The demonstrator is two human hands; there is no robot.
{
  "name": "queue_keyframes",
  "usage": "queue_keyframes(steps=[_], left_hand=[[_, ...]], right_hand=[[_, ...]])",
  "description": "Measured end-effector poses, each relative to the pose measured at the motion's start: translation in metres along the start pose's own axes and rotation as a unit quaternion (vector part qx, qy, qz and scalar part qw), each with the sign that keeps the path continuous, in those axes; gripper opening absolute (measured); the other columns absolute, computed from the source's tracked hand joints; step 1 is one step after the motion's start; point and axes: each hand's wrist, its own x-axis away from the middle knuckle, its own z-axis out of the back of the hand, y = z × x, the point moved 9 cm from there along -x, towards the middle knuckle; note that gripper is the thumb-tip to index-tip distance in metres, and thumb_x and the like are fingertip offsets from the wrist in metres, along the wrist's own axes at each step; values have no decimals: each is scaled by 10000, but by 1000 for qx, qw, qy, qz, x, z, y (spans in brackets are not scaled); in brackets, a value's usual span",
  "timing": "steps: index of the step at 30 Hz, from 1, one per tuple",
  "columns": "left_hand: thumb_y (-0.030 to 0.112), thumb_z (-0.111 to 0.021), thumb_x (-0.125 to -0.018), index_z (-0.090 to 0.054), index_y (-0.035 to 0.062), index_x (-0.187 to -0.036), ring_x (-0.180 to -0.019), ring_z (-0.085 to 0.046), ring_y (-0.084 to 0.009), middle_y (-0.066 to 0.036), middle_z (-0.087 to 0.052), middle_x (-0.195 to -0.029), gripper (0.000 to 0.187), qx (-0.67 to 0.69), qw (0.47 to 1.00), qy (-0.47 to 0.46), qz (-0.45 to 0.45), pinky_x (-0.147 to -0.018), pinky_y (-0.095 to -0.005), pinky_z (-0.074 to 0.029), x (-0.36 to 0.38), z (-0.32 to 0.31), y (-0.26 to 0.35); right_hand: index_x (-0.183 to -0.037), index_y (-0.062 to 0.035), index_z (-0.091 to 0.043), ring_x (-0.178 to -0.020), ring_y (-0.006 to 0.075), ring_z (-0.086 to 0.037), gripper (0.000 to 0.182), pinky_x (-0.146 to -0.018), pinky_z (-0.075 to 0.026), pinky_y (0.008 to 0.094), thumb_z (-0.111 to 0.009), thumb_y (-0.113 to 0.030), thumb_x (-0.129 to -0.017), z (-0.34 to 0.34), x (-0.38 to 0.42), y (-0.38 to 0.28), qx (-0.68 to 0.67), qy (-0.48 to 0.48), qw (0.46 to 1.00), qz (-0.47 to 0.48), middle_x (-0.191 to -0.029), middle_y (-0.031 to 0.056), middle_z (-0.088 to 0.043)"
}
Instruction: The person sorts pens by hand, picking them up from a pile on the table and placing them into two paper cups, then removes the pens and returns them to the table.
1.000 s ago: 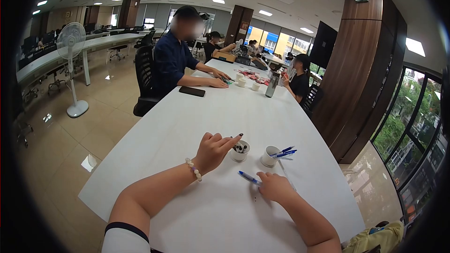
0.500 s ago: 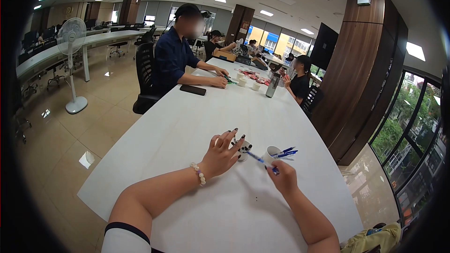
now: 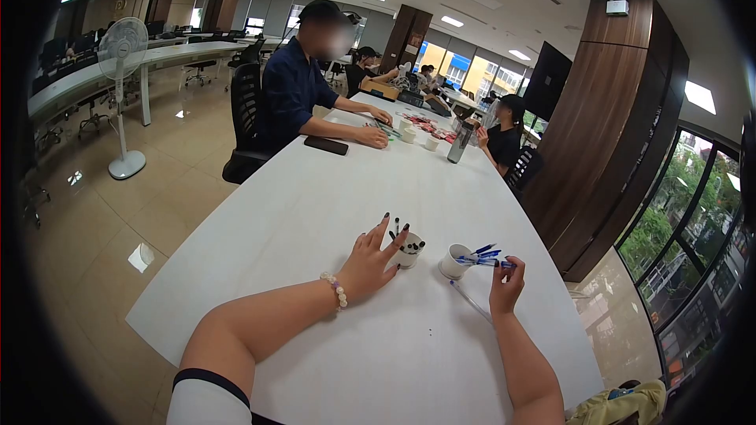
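My left hand [image 3: 370, 266] has its fingers spread at the left side of a white cup [image 3: 408, 261] holding several black-capped pens. Its thumb is close against the cup; firm contact cannot be made out. To the right stands a second white cup [image 3: 452, 269] with several blue pens [image 3: 482, 253] leaning out over its rim. My right hand [image 3: 506, 290] is closed in a pinch on a blue pen [image 3: 508, 264] beside these pens. Below the second cup, a pale pen [image 3: 469, 301] with a blue end lies on the white table [image 3: 315, 228].
Farther up the table are a black phone [image 3: 326, 145], a grey bottle [image 3: 457, 146], small white cups [image 3: 431, 144] and red items [image 3: 421, 122]. A person in dark blue [image 3: 291, 94] works at left, another in black [image 3: 504, 138] at right. A fan [image 3: 124, 47] stands left.
My right hand has moved right, from the black-pen cup to the blue pens. The pen it held there now appears to lie on the table. My left hand stays by its cup.
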Motion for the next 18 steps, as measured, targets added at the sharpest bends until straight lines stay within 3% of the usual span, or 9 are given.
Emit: queue_keyframes(steps=[5, 8, 12, 18], left_hand=[[195, -679, -772, -61, 239, -1498, -1145, -433, -429, -274, -94, -1481, 955, 52, 998, -39, 14, -1004, -460, -352, 2, -4, 1], [195, -670, -783, -24, 238, -1497, -1109, -459, -431, -280, -82, -1485, 964, 59, 997, -41, 11, -983, -452, -378, 3, -6, 1], [197, -663, -791, 5, 238, -1495, -1061, -493, -432, -287, -87, -1485, 971, 64, 996, -61, 17, -958, -450, -401, 3, -6, 3], [177, -664, -781, 6, 240, -1491, -967, -550, -428, -298, -140, -1474, 978, 65, 994, -82, 24, -905, -446, -446, 2, -10, 2]], right_hand=[[-989, -42, -558, -538, 156, -476, 115, -542, -417, 296, -554, -36, -874, -1, 2, -7, 7, -1, 1000, 29, -711, 67, -574], [-989, -43, -565, -546, 168, -491, 103, -548, -422, 304, -536, -52, -891, -15, 5, -12, 27, -66, 997, 31, -689, 60, -574], [-1005, -63, -583, -596, 151, -572, 118, -558, -428, 279, -534, -83, -899, -34, 10, 4, 35, -155, 986, -58, -676, 58, -595], [-1103, -28, -571, -594, 131, -542, 227, -566, -433, 272, -539, -28, -879, -40, 14, -1, -109, -166, 977, -84, -712, 56, -613]])
